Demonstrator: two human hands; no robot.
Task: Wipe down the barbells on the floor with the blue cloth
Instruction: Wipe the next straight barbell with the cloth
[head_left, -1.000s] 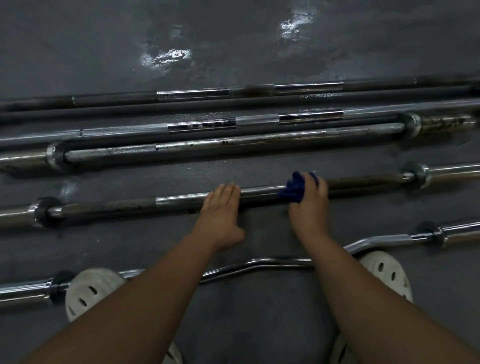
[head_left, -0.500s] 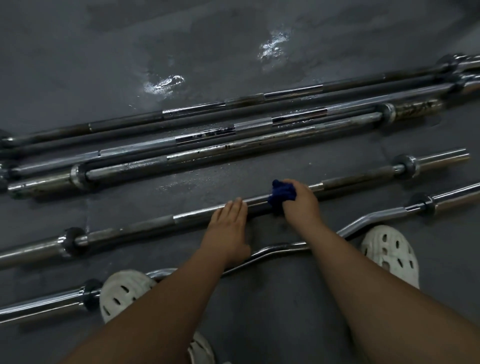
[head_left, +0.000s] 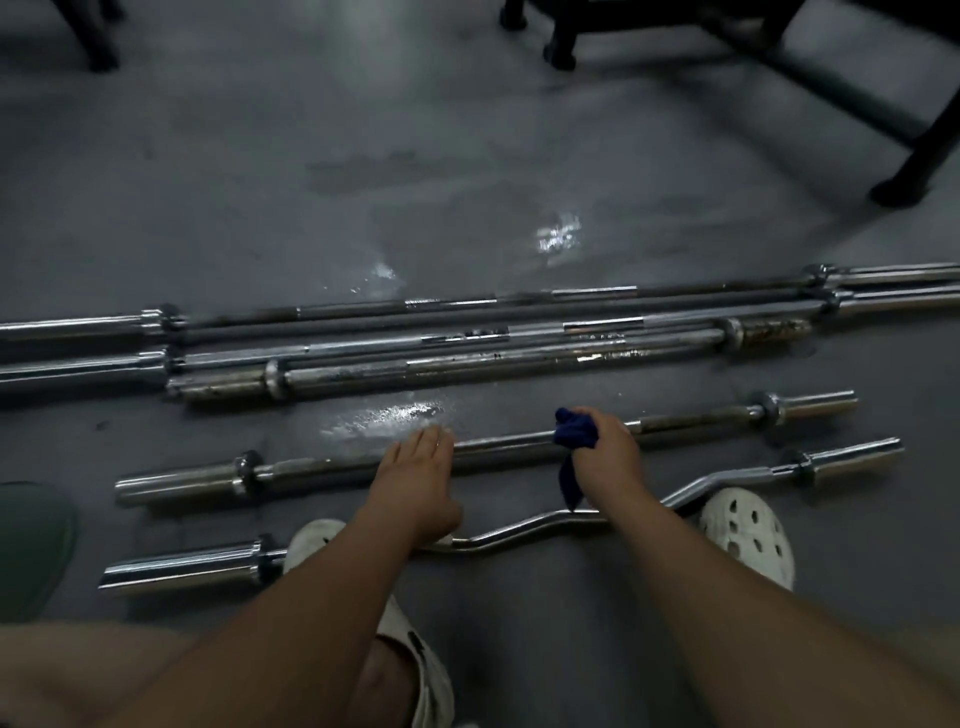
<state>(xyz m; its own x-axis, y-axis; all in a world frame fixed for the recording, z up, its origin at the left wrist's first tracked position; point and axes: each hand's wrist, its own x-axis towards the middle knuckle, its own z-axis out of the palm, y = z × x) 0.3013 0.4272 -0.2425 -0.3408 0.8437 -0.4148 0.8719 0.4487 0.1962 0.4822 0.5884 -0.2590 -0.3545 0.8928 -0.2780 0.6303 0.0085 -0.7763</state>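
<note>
Head view: right hand (head_left: 605, 452) grips a bunched dark-blue cloth (head_left: 573, 435) around the short straight steel barbell (head_left: 498, 448) on the grey floor (head_left: 363, 208). Left hand (head_left: 415, 478), fingers straight and together, presses flat on the same bar, near the curved chrome bar (head_left: 519, 532).

My view is dim and greyish. The light seems to come from above: the shiny floor (head_left: 218, 171) throws white glare spots in the middle, far from me and just beyond the straight bar (head_left: 509, 447). The chrome curl bar (head_left: 524, 530) shows thin bright lines. The blue cloth (head_left: 574, 434) looks nearly black. The far black frame (head_left: 779, 62) is smeared by motion blur.
</note>
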